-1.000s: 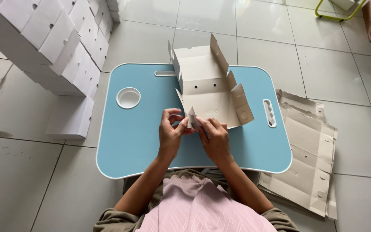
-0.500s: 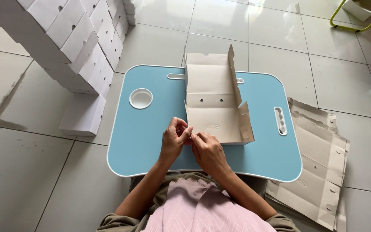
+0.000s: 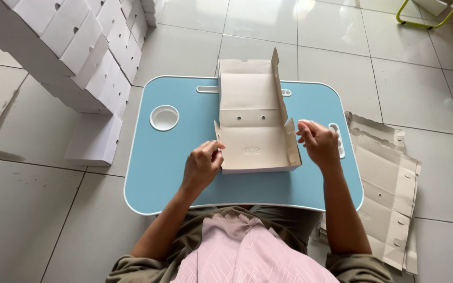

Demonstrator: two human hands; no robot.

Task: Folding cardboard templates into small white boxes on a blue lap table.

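Observation:
A half-folded grey cardboard box (image 3: 255, 121) lies open on the blue lap table (image 3: 174, 167), its lid panel pointing away from me and its side flaps raised. My left hand (image 3: 203, 163) is at the box's near left corner, fingers curled against the left flap. At the right side, my right hand (image 3: 319, 141) hovers just beside the right flap, fingers loosely bent and holding nothing that I can see.
Stacks of finished white boxes (image 3: 82, 57) stand on the tiled floor at the left. A pile of flat grey box blanks (image 3: 389, 183) lies on the floor at the right. A round white cup recess (image 3: 164, 117) sits in the table's left part.
Both hands were together at the box's near left corner; now my right hand has moved to the right side. The near flap is folded in and the front wall stands.

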